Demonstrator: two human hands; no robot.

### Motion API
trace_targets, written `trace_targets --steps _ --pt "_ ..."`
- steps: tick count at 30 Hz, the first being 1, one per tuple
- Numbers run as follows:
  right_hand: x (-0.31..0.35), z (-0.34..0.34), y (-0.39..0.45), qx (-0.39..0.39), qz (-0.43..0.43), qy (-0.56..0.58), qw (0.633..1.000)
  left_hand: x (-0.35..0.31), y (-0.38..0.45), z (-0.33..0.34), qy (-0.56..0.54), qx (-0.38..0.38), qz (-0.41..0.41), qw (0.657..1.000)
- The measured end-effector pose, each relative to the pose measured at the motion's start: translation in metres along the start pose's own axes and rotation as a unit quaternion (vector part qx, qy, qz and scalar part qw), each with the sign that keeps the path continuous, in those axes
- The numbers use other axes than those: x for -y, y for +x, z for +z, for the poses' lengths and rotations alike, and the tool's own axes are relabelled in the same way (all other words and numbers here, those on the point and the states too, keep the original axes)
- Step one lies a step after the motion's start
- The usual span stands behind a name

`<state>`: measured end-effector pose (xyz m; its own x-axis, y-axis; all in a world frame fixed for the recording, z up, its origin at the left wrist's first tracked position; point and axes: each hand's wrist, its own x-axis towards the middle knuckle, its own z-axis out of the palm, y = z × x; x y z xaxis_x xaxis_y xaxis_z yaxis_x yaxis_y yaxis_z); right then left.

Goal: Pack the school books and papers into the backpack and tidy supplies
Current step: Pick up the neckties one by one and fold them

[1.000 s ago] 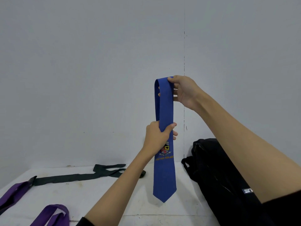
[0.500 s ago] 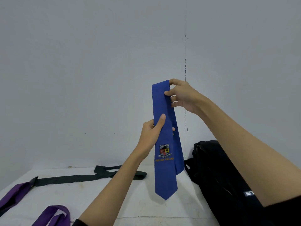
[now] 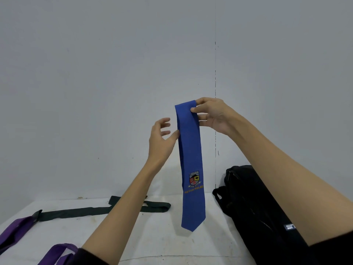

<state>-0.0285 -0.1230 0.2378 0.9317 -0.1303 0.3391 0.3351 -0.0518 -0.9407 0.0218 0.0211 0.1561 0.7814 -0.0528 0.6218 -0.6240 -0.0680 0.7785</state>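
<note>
Hanging at centre frame, the blue tie [image 3: 191, 159], crested near its pointed tip, is being pinched at its folded top by the right hand [image 3: 212, 116]; the left hand [image 3: 161, 137] is hovering loose-fingered at its nine o'clock, above the black backpack [image 3: 254, 207] lying at four o'clock.

Person's arms and hands, head view.

Both forearms bare from wrist to near the elbow. Left hand [image 3: 161, 135] and right hand [image 3: 214, 116] ungloved; no rings, watch or bands visible on either. Black sleeve [image 3: 91, 257] cuff ends at the left elbow, bottom edge of view; matching black sleeve edge shows at the right elbow, lower right corner.
</note>
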Motion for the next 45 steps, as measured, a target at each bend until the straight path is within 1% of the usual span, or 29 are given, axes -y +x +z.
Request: trace_targets --steps 2,4,6,11,14,18,21,25,31,37,41,45 --pt "0.000 0.002 -0.001 0.002 -0.002 -0.005 1.000 -0.006 0.008 0.000 0.009 0.051 -0.004 0.999" --pt "0.001 0.004 -0.001 0.004 -0.001 -0.014 1.000 -0.014 0.016 0.002 -0.017 0.094 -0.011 0.995" --pt "0.002 0.006 -0.001 -0.003 0.001 -0.021 1.000 -0.021 0.020 0.004 -0.020 0.114 -0.020 0.993" --pt "0.005 0.004 -0.001 -0.060 -0.009 -0.007 0.998 -0.024 0.022 0.007 -0.013 0.087 -0.027 0.996" --pt "0.007 0.002 -0.002 -0.076 -0.018 -0.004 0.997 -0.021 0.021 0.010 -0.027 0.086 -0.040 0.995" --pt "0.006 0.002 -0.003 -0.080 -0.024 -0.005 0.997 -0.021 0.015 0.012 -0.061 0.108 -0.057 0.991" --pt "0.005 0.004 -0.004 -0.080 -0.024 -0.002 0.996 -0.018 0.012 0.013 -0.062 0.118 -0.058 0.989" --pt "0.003 0.006 -0.004 -0.090 -0.023 0.011 0.996 -0.018 0.009 0.017 -0.070 0.113 -0.052 0.990" --pt "0.000 0.006 -0.004 -0.094 -0.030 0.011 0.995 -0.022 0.009 0.020 -0.114 0.116 -0.087 0.983" --pt "-0.005 0.006 -0.005 -0.092 -0.047 0.016 0.994 -0.025 0.010 0.021 -0.146 0.116 -0.094 0.978" --pt "-0.007 0.006 -0.008 -0.109 -0.060 -0.002 0.992 -0.026 0.009 0.019 -0.198 0.134 -0.096 0.966" --pt "-0.009 0.008 -0.011 -0.124 -0.053 0.009 0.991 -0.028 0.007 0.020 -0.287 0.141 -0.143 0.937"
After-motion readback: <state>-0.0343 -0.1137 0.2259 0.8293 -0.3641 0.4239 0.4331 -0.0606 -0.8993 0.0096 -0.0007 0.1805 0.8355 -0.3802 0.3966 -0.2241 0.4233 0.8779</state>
